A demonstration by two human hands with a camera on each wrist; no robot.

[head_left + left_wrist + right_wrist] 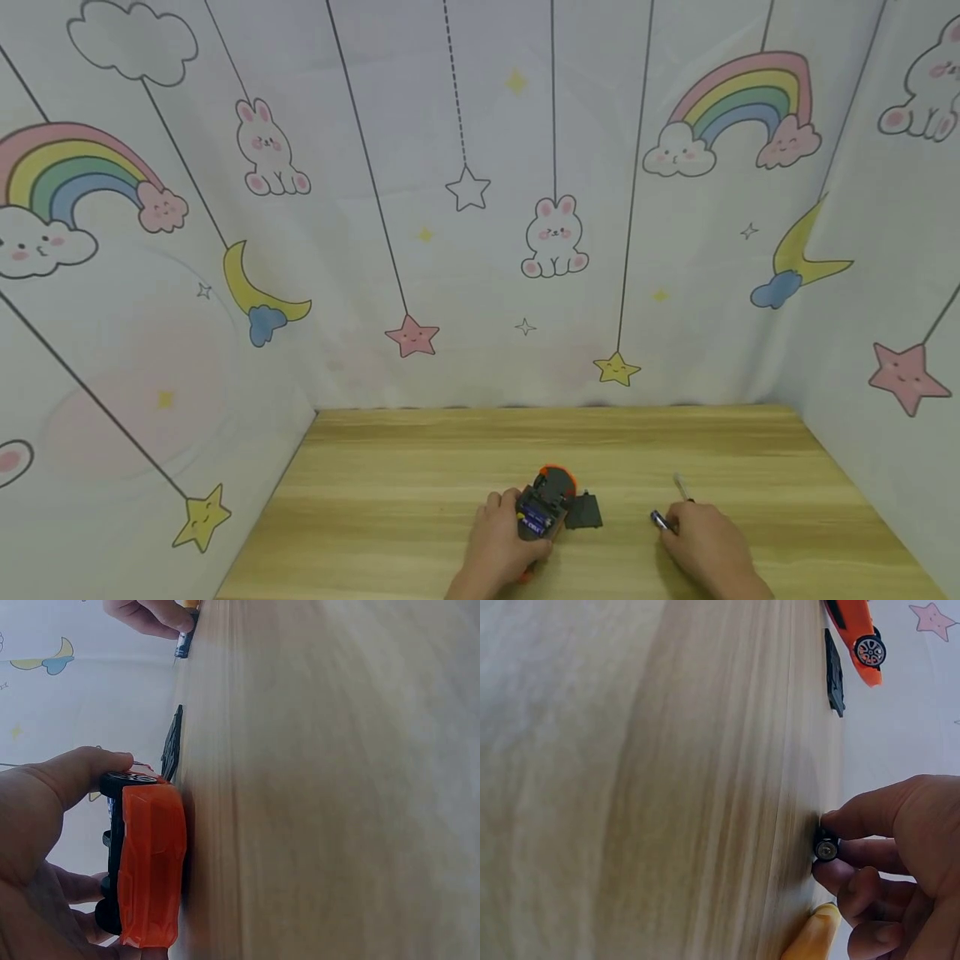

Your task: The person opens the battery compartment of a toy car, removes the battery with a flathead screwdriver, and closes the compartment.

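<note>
A pale backdrop, printed with two rainbows and two crescent moons, stands behind and to both sides of a wood-grained bench. Two hands are at work over the bench. The left hand is bent around a toy car, its thumb along one side near a wheel and its fingers at the other side, spread about as wide as the car's body. The right hand is narrowed to a pinch, thumb and fingertips meeting on a battery low over the bench, the other fingers curled inward. The single toy car is left of the right hand, turned wheels-up, orange bodywork toward the bench and black underside facing up; whether it rests fully on the surface is hard to tell. Its battery compartment is uncovered and holds blue-wrapped cells with white lettering; at least one is there, but their exact number cannot be made out. One black cover lies on the bench just beside the car, between the two hands. One screwdriver lies by the right hand, its metal shaft pointing away from the person and its yellow-orange handle showing in the right wrist view. Smallest is the one loose battery, dark-wrapped, its round metal end facing the right wrist camera.
</note>
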